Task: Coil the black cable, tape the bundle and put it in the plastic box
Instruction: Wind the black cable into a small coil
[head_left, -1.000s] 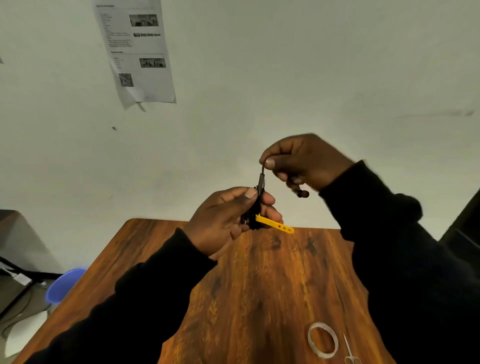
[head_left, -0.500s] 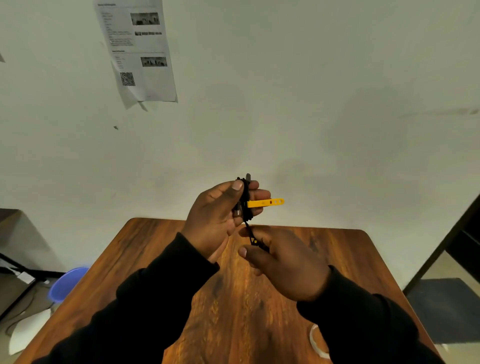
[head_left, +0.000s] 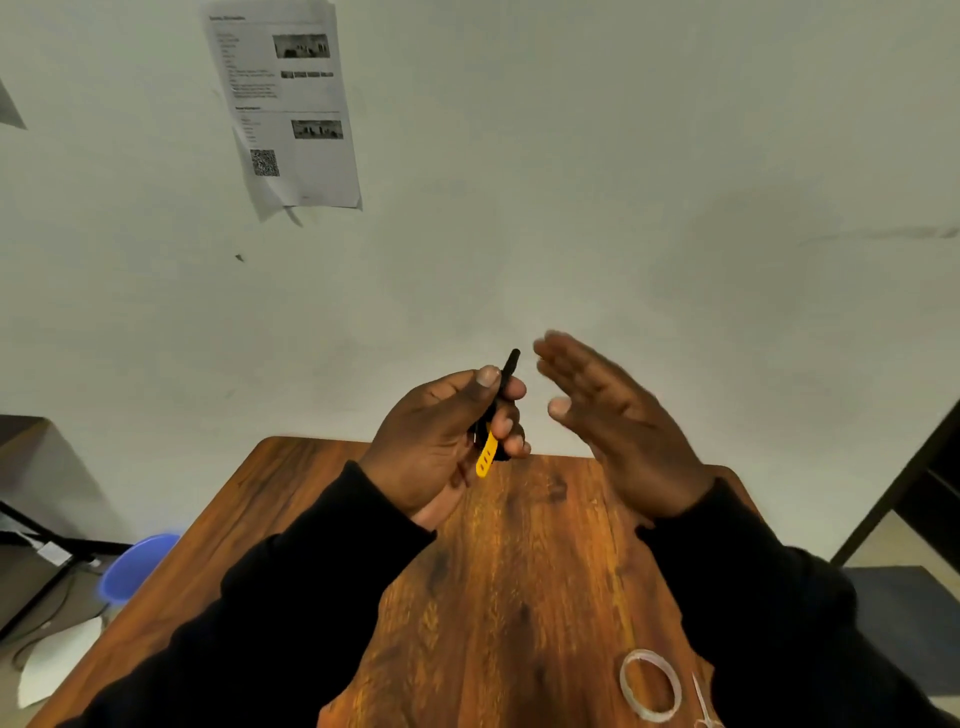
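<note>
My left hand (head_left: 436, 441) is raised above the far end of the wooden table (head_left: 519, 597), shut on the coiled black cable (head_left: 506, 371). One black cable end sticks up past my thumb, and a yellow strap (head_left: 486, 457) hangs down from the bundle. Most of the coil is hidden inside my fingers. My right hand (head_left: 608, 415) is just to the right of the bundle, flat and open, fingers apart, touching nothing. A clear tape roll (head_left: 649, 691) lies on the table at the near right. No plastic box is in view.
Small scissors (head_left: 704, 706) lie beside the tape roll at the bottom edge. A blue bucket (head_left: 137, 566) stands on the floor left of the table. A printed sheet (head_left: 283, 104) hangs on the wall. A dark frame (head_left: 904, 483) stands at the right.
My right hand has let go of the cable end it was winding below the bundle and risen to the right, open. The yellow strap has swung from pointing right to hanging down.
</note>
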